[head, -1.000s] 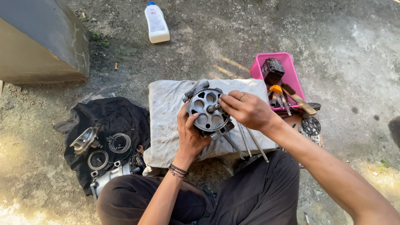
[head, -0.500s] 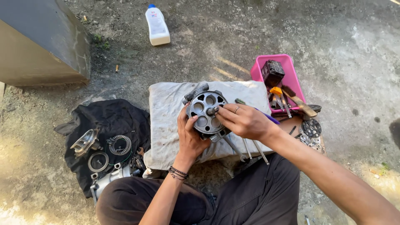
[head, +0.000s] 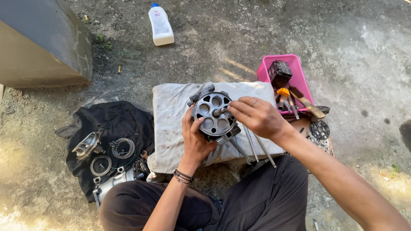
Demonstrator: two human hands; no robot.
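A round metal cylinder block (head: 212, 114) with several bores and a central shaft stands over a dirty white cloth pad (head: 173, 115). My left hand (head: 195, 139) grips it from below and behind. The fingers of my right hand (head: 257, 116) pinch the short shaft at its centre. A ring shows on the right hand, and beaded bands circle my left wrist. Long thin bolts (head: 257, 147) lie on the cloth under my right hand.
A pink tray (head: 299, 81) with tools sits at the right, with round metal plates (head: 319, 130) beside it. On a black cloth (head: 115, 128) at the left lie metal rings and housings. A white bottle (head: 160, 25) stands further off, and a dark block (head: 43, 42) stands top left.
My right hand has shifted slightly on the block's centre, fingers now closed on the shaft. The block stays held in my left hand.
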